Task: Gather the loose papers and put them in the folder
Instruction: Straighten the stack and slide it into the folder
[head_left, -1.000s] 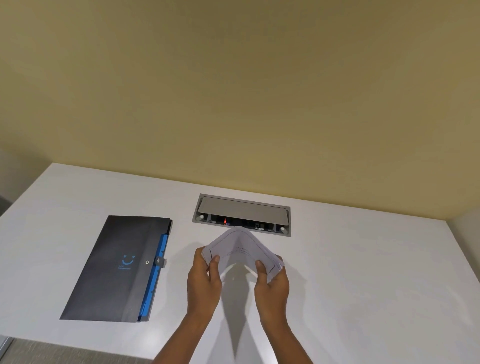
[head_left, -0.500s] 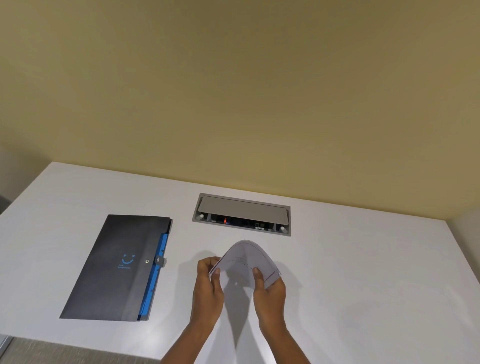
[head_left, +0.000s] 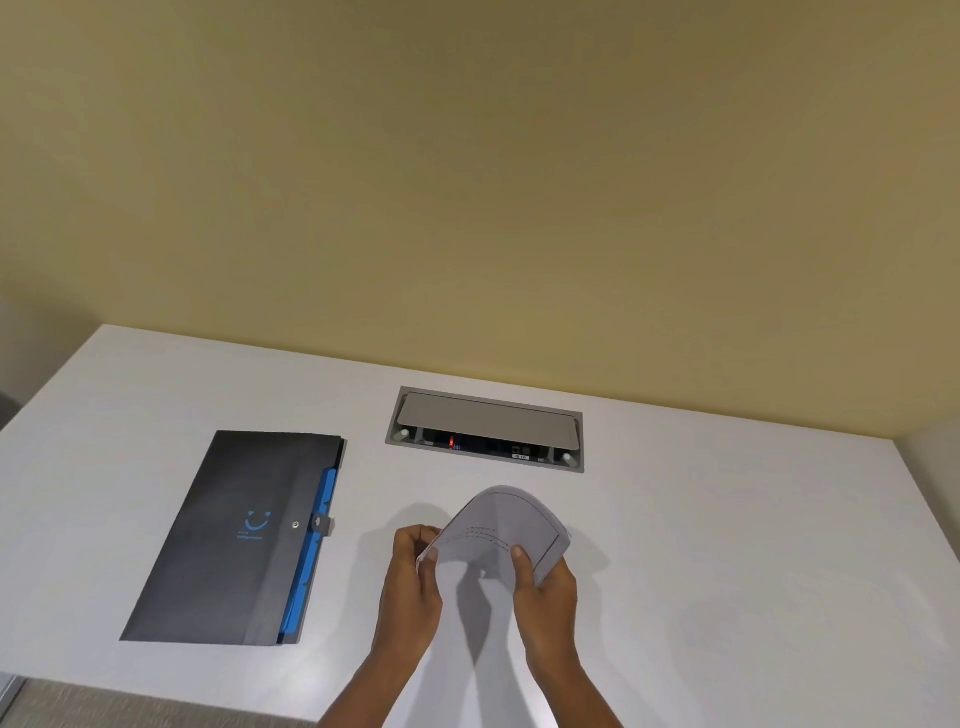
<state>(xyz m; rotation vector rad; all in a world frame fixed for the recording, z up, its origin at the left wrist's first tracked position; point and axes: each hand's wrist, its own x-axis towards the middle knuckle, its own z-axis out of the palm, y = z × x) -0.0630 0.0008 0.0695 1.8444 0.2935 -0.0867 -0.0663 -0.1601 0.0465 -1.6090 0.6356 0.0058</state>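
papers (head_left: 501, 535) | bowed upward between both hands | fingers (head_left: 521, 564) clamped on edges

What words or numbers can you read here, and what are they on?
Nothing here can be read for sure.
Folder: a blue smiley sign with small blue words under it, too blurred to read.
Papers, held by the left hand and right hand: lines of tiny print, too small to read.
Socket box in the table: a small white label with dark marks, too small to read; also a red light, no text.
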